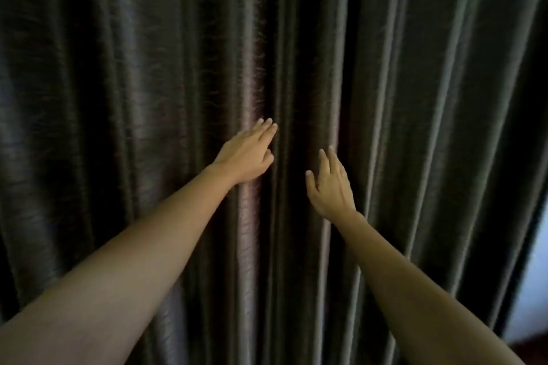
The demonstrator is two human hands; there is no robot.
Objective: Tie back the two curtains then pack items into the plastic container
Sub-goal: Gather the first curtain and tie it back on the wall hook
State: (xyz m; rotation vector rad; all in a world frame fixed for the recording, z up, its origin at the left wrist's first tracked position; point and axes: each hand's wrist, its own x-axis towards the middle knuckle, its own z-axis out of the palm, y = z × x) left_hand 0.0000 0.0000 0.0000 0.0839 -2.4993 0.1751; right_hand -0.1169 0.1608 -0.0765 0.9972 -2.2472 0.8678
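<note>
- Head view: dark pleated curtains [118, 98] hang drawn shut, filling nearly the whole frame.
- Left hand [246, 154]: fingers straight and together, tips against a fold near the centre; grips nothing.
- Right hand [329, 187]: fingers straight, slightly spread, at the fabric, lower down; grips nothing.
- Hands apart, dark folds between them.
- Pale wall [530, 275] shows at the right edge.
</note>
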